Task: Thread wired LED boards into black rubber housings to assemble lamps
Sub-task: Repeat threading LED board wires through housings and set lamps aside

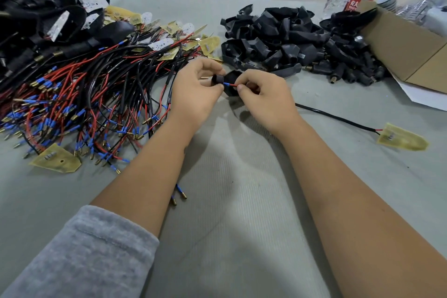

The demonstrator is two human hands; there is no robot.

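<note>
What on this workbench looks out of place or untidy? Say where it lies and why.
Two loose blue-sleeved wire ends lie alone by the left forearm, apart from the wire pile. One LED board has slid out at the pile's near edge. Nothing looks damaged or spilled.

Above the grey tabletop [229,201], the left hand [193,94] grips a black rubber housing [231,80] while the right hand [266,97] pinches a red wire [232,85] at its opening.

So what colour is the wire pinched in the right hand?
Red, with a blue sleeve, the wire; head view.
</note>
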